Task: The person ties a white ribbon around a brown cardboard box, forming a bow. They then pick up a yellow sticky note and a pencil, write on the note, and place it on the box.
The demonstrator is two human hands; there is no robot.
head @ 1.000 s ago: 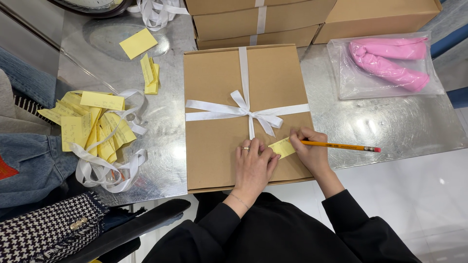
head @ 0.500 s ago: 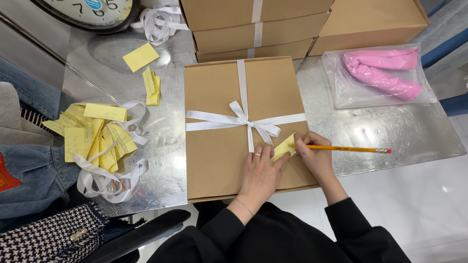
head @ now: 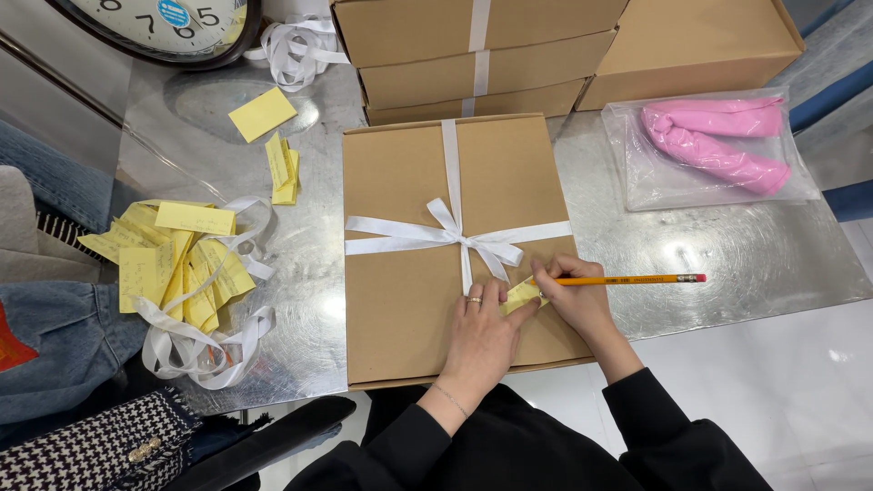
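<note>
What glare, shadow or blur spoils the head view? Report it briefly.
Head view: bright overhead glare patches on the metal table and a sheen on the clear bag; soft shadow under the left hand on the brown box; the focus is sharp, with the right hand and pencil crisp.

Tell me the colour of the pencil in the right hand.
The pencil is yellow-orange with a pink eraser tip, held in the right hand; the head view shows it best.

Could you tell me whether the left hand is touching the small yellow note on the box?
Touching: in the head view the left hand pins the yellow note flat against the brown box.
</note>
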